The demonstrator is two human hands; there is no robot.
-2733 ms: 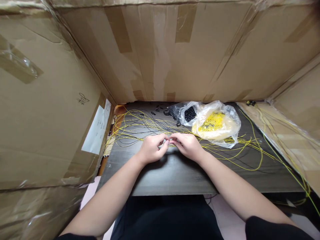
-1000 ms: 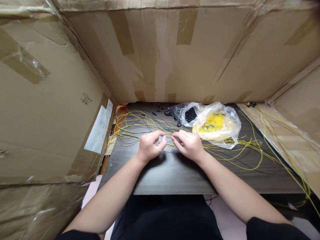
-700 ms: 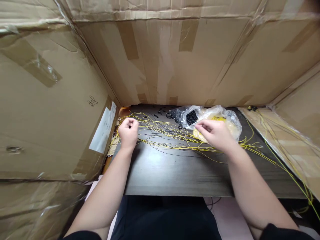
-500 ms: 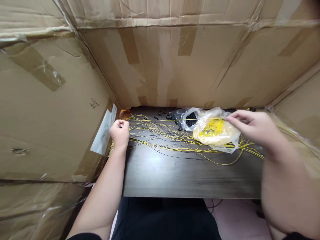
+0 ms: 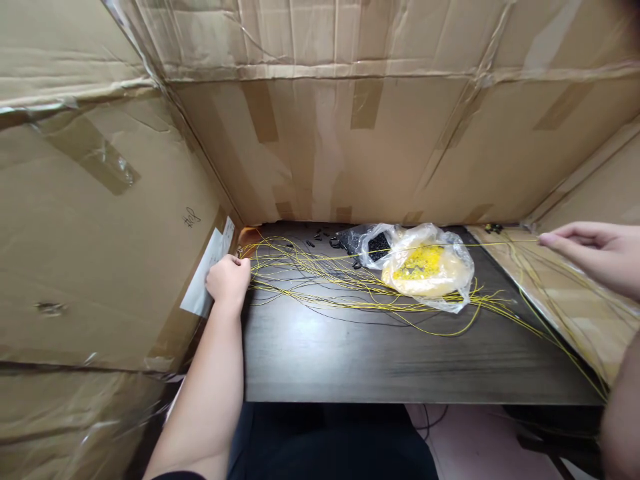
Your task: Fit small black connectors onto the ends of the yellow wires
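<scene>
Left hand: my left hand (image 5: pixel 229 280) is closed on one end of a yellow wire (image 5: pixel 425 247).
Right hand: my right hand (image 5: pixel 597 253) pinches its other end, far apart.
Wire: taut between both hands, above the table (image 5: pixel 380 360).
Bags: between my hands, a clear bag (image 5: pixel 430 267) holds yellow pieces; beside it, a smaller bag (image 5: pixel 373 243) holds black ones.

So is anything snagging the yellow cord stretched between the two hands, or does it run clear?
Nothing visible catches it. The yellow cord runs taut from the left hand to the right hand, passing above the bag of yellow beads and the loose cords.
</scene>
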